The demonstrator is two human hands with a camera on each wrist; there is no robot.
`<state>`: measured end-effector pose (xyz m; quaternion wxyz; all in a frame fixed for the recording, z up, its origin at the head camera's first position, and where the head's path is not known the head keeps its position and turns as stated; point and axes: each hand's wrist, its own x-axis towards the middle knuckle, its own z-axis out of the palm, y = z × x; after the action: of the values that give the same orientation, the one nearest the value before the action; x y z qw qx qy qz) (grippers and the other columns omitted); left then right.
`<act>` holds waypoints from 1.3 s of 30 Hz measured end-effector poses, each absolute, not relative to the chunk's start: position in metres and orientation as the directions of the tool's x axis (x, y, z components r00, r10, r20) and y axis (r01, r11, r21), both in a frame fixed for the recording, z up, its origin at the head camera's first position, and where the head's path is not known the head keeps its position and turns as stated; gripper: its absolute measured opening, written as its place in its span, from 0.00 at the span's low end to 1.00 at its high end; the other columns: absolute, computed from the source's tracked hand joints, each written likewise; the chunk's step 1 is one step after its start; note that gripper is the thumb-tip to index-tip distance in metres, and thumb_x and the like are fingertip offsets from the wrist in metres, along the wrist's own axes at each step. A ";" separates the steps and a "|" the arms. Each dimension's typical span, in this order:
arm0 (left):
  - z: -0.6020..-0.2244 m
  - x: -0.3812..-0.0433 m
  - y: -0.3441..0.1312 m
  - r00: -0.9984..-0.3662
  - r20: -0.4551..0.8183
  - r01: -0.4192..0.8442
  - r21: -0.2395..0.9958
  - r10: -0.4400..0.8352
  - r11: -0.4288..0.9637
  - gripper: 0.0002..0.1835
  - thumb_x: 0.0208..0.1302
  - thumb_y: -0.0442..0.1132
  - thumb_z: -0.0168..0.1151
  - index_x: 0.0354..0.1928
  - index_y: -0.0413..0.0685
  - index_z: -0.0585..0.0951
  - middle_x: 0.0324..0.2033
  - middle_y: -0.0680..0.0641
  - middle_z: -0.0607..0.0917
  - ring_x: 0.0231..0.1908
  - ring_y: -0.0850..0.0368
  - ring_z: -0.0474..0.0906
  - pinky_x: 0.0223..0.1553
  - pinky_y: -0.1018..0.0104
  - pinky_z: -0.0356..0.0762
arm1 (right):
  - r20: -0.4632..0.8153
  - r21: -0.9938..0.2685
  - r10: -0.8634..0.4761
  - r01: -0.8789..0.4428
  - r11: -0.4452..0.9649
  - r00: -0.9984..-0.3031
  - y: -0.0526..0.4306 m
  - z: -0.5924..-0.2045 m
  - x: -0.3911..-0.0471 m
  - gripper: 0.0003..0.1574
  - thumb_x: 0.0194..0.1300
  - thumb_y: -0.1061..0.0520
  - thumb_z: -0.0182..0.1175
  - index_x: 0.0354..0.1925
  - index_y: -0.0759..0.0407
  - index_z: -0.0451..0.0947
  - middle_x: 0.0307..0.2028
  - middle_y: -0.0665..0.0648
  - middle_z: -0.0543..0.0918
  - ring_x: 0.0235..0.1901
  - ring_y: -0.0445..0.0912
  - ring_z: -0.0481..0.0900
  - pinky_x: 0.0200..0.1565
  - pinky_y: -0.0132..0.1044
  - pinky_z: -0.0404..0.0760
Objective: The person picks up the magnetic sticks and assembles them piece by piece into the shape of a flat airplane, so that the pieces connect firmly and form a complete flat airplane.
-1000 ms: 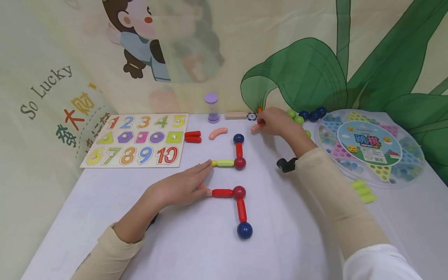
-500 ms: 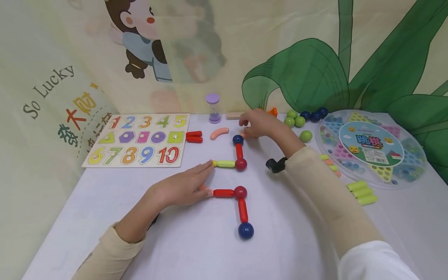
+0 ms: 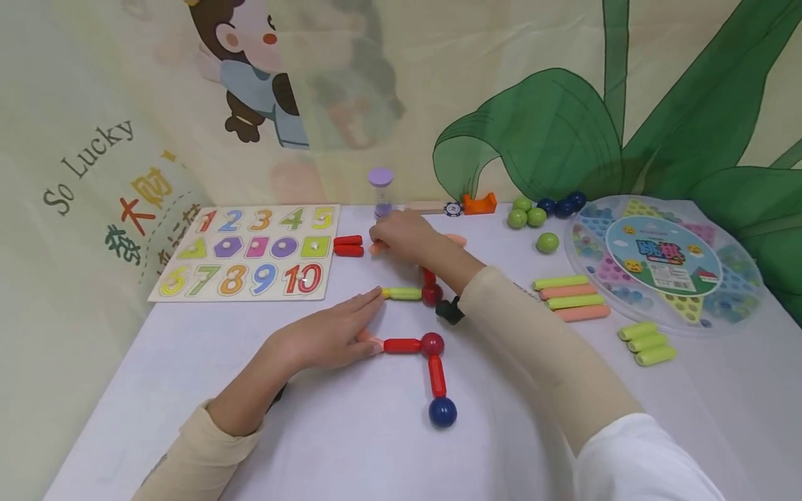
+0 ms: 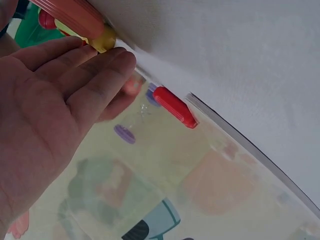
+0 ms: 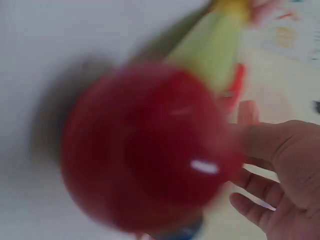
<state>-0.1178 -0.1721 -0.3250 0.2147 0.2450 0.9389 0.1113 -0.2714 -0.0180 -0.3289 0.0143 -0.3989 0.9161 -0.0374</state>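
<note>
My left hand [image 3: 328, 330] lies with straight fingers over a salmon stick [image 4: 80, 20], fingertips at the small yellow ball [image 4: 104, 39]. From that ball a light green stick [image 3: 406, 293] runs to a red ball [image 3: 432, 293]. Below, a red stick [image 3: 402, 346] meets another red ball [image 3: 432, 344], then a further red stick [image 3: 436, 376] and a blue ball [image 3: 443, 412]. At the back, my right hand [image 3: 404, 236] pinches a curved pink stick [image 3: 377, 248], mostly hidden by the fingers. Another pink stick [image 3: 456, 240] shows beyond its wrist, which hides the upper blue ball.
Two red sticks [image 3: 348, 245] lie beside the number board [image 3: 241, 268]. An hourglass [image 3: 381, 191] and orange piece [image 3: 480, 204] stand at the back. Right are green balls [image 3: 548, 242], blue balls [image 3: 564, 206], green and pink sticks [image 3: 573, 290], short green sticks [image 3: 647, 343] and a round game box [image 3: 664, 257].
My right hand has left one pink stick beside the upper blue ball and moved left to the other curved one. My left hand has stayed in place.
</note>
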 end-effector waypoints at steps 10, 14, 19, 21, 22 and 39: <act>-0.326 -0.119 -0.171 -0.786 -0.353 0.410 0.316 0.508 0.855 0.45 0.55 0.58 0.59 0.70 0.54 0.49 0.68 0.56 0.49 0.66 0.64 0.43 0.60 0.64 0.57 | -0.044 -0.460 -0.791 -0.690 0.559 -0.610 0.053 -0.293 -0.184 0.15 0.48 0.51 0.70 0.30 0.46 0.71 0.22 0.44 0.74 0.25 0.40 0.72 0.26 0.31 0.73; -0.327 -0.119 -0.171 -0.783 -0.359 0.409 0.318 0.508 0.855 0.45 0.55 0.58 0.59 0.70 0.54 0.49 0.68 0.56 0.49 0.66 0.63 0.43 0.60 0.64 0.57 | -0.094 -0.529 -0.831 -0.679 0.508 -0.548 0.091 -0.305 -0.151 0.15 0.46 0.45 0.70 0.29 0.40 0.72 0.21 0.39 0.74 0.24 0.37 0.71 0.25 0.30 0.72; -0.327 -0.118 -0.171 -0.785 -0.358 0.409 0.314 0.506 0.857 0.45 0.55 0.58 0.59 0.70 0.54 0.49 0.68 0.56 0.49 0.66 0.64 0.43 0.60 0.64 0.57 | -0.137 -0.605 -0.822 -0.611 0.511 -0.553 0.126 -0.322 -0.120 0.13 0.49 0.44 0.67 0.33 0.34 0.73 0.25 0.37 0.74 0.28 0.37 0.72 0.29 0.30 0.74; -0.326 -0.118 -0.171 -0.785 -0.356 0.410 0.315 0.507 0.856 0.45 0.55 0.58 0.59 0.70 0.54 0.49 0.68 0.56 0.49 0.66 0.64 0.43 0.60 0.64 0.57 | -0.139 -0.623 -0.815 -0.590 0.514 -0.563 0.134 -0.328 -0.109 0.12 0.50 0.46 0.67 0.33 0.34 0.74 0.26 0.38 0.74 0.30 0.36 0.72 0.30 0.30 0.74; -0.326 -0.118 -0.171 -0.785 -0.355 0.411 0.315 0.508 0.855 0.45 0.55 0.58 0.59 0.70 0.54 0.49 0.68 0.56 0.49 0.66 0.64 0.43 0.59 0.64 0.57 | -0.139 -0.627 -0.812 -0.585 0.515 -0.567 0.136 -0.331 -0.103 0.13 0.50 0.47 0.68 0.32 0.34 0.74 0.27 0.38 0.73 0.31 0.36 0.71 0.31 0.30 0.74; -0.327 -0.119 -0.168 -0.808 -0.316 0.409 0.309 0.498 0.859 0.43 0.57 0.57 0.58 0.70 0.55 0.50 0.68 0.57 0.49 0.66 0.63 0.43 0.59 0.64 0.59 | -0.098 -0.598 -0.823 -0.628 0.498 -0.559 0.122 -0.352 -0.071 0.13 0.48 0.44 0.68 0.33 0.36 0.74 0.26 0.36 0.70 0.30 0.31 0.69 0.30 0.25 0.72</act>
<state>-0.1194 -0.1680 -0.3274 0.1960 0.2401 0.9440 0.1136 -0.0710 0.1218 -0.3516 0.1895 -0.4297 0.8444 -0.2578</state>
